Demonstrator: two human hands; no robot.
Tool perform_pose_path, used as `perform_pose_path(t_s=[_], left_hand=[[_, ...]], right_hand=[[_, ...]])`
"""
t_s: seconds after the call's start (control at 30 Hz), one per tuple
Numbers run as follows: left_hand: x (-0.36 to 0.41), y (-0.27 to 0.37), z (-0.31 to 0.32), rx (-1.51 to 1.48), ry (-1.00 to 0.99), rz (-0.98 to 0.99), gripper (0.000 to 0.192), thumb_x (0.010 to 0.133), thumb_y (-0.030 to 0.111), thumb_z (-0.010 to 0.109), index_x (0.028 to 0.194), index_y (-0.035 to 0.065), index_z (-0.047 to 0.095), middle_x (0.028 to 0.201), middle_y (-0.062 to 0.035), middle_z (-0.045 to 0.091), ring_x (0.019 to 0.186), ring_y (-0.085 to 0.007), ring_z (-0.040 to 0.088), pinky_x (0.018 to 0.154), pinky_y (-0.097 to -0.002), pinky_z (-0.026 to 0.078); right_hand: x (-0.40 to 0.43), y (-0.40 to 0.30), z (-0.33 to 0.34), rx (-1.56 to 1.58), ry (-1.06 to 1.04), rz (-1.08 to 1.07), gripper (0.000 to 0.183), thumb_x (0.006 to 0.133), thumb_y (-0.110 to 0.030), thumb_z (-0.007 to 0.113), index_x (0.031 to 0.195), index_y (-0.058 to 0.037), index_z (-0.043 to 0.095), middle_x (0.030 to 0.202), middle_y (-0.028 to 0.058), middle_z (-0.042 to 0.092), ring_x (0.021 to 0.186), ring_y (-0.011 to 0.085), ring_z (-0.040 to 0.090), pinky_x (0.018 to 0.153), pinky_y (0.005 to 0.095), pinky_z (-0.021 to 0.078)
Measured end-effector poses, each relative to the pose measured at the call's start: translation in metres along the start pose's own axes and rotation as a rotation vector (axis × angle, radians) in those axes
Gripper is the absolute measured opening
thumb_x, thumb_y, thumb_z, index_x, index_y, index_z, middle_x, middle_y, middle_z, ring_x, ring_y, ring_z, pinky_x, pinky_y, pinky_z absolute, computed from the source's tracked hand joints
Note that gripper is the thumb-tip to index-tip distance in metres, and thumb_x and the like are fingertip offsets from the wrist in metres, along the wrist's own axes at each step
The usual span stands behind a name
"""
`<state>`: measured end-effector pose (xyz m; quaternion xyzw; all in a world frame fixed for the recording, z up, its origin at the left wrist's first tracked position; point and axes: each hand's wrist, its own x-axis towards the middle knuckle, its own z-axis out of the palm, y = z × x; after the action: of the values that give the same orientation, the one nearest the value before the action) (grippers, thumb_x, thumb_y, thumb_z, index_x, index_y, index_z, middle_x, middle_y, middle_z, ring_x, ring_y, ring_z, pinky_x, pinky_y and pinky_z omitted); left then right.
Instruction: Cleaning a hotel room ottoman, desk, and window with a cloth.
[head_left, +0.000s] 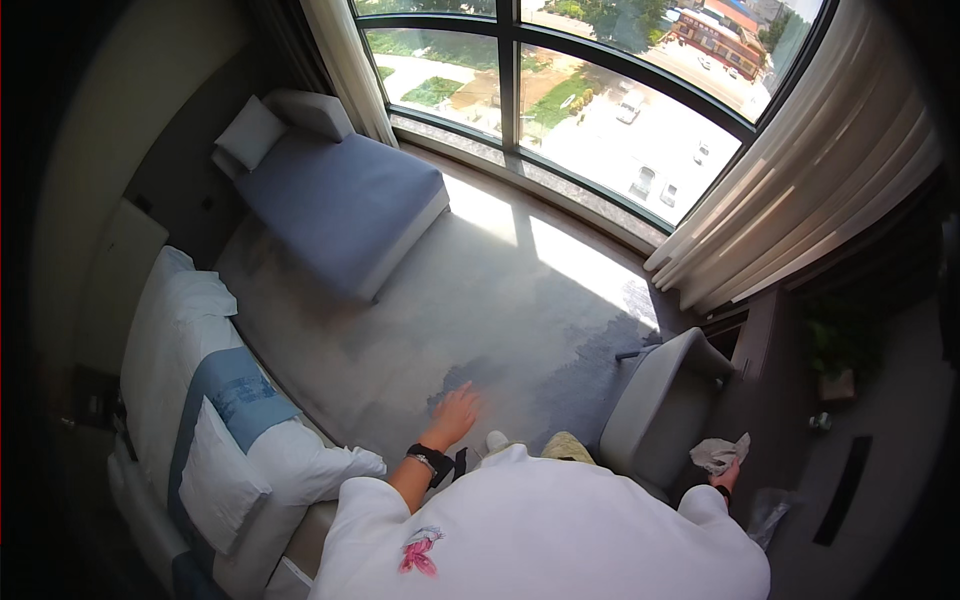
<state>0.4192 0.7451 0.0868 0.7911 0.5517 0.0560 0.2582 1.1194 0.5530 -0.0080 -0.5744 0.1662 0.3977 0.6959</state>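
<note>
My right hand (725, 478) grips a crumpled, pale greyish cloth (718, 453) over the dark desk (776, 431). Whether it is fabric or paper I cannot tell. Beside that hand, a clear plastic bag (769, 517) lies on the desk. My left hand (454, 412) hangs in the air above the patterned carpet (420, 330), fingers apart and slightly blurred, holding nothing. A black band circles its wrist. Nearest to it on the left is the made bed (292, 450) with white bedding.
A grey chair (652, 405) stands close in front, against the desk. Farther off are a blue-grey chaise (345, 202), tall windows (570, 105) and a pale curtain (795, 172). A potted plant (836, 382) and a black bar-shaped object (842, 491) are at the right.
</note>
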Motion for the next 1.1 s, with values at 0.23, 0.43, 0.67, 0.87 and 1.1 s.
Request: perform_pose_path(t_s=[0.23,0.43,0.67,0.87,1.1], left_hand=[[-0.049,-0.11,0.018,-0.242,0.12,-0.41,0.034,0.083,0.019,0.061,0.115,0.005,0.061,0.126,-0.0193,0.055,0.118,-0.036,0.051,0.099,-0.0428,0.043],[0.006,-0.146,0.103,-0.496,-0.371,-0.441,0.037,0.085,0.025,0.06,0.116,0.0053,0.062,0.115,-0.0169,0.064,0.109,-0.0338,0.059,0.095,-0.0403,0.046],[0.16,-0.135,0.073,-0.663,-0.518,-0.573,0.037,0.087,0.025,0.058,0.116,0.0023,0.063,0.106,-0.0128,0.068,0.093,-0.0234,0.066,0.084,-0.0354,0.051],[0.288,-0.143,0.014,-0.736,-0.31,-0.653,0.036,0.088,0.024,0.058,0.115,0.0008,0.063,0.103,-0.0111,0.068,0.086,-0.0196,0.066,0.077,-0.0332,0.053],[0.381,-0.14,-0.022,-0.862,-0.251,-0.641,0.034,0.089,0.02,0.057,0.116,0.0002,0.062,0.103,-0.0089,0.068,0.084,-0.0184,0.066,0.075,-0.0314,0.053]], right_hand=[[-0.085,-0.023,0.152,0.408,-0.152,-0.307,0.049,0.096,-0.039,0.047,0.134,-0.0076,0.05,0.135,0.0116,0.053,0.124,0.0322,0.05,0.106,0.0491,0.0361],[-0.079,-0.043,0.311,0.561,-0.335,-0.321,0.048,0.096,-0.04,0.048,0.132,-0.0084,0.052,0.134,0.0106,0.054,0.124,0.0315,0.05,0.107,0.0476,0.0356],[0.002,-0.012,0.44,0.7,-0.545,-0.203,0.05,0.094,-0.04,0.05,0.134,-0.0107,0.051,0.14,0.0098,0.05,0.127,0.0333,0.046,0.109,0.0508,0.0327],[0.016,0.003,0.6,0.705,-0.54,0.069,0.058,0.092,-0.048,0.052,0.138,-0.0131,0.047,0.145,0.0085,0.044,0.132,0.0332,0.04,0.11,0.0532,0.0306],[0.025,0.049,0.733,0.69,-0.594,0.249,0.06,0.094,-0.05,0.048,0.14,-0.0111,0.043,0.141,0.0099,0.047,0.132,0.0332,0.041,0.109,0.0516,0.0331]])
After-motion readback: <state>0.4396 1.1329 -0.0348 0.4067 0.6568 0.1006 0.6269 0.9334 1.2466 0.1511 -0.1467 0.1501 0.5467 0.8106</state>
